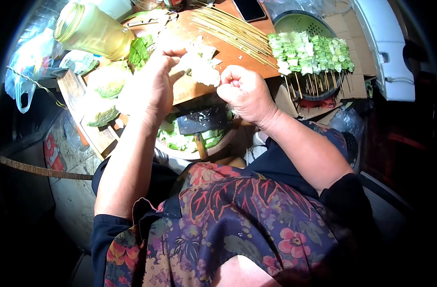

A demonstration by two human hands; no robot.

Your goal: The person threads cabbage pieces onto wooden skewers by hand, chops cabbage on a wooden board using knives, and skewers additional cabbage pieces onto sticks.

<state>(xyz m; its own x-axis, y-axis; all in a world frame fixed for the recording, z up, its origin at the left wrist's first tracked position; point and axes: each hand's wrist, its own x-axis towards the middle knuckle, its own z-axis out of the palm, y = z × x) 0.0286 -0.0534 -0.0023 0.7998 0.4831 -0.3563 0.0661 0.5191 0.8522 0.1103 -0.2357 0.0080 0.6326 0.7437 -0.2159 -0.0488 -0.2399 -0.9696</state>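
Pale cut cabbage pieces (pixel 201 64) lie on the orange-brown board between my two hands. My left hand (pixel 156 79) is beside them on the left, its fingers curled; glare hides what they hold, if anything. On the right, my right hand (pixel 240 88) is closed in a pinch at the edge of the pieces, and what is in it is too small to make out. Bare bamboo skewers (pixel 232 31) lie above my hands. Skewers threaded with green cabbage (pixel 311 52) rest side by side over a green colander (pixel 304 23).
A cleaver (pixel 202 120) lies across a tub of cabbage (pixel 173 138) below the board. Left are cabbage heads (pixel 108 81), a jar of yellowish liquid (pixel 91 31) and a blue plastic bag (pixel 25 71). A phone (pixel 250 8) lies at the top, and a white box (pixel 388 52) stands right.
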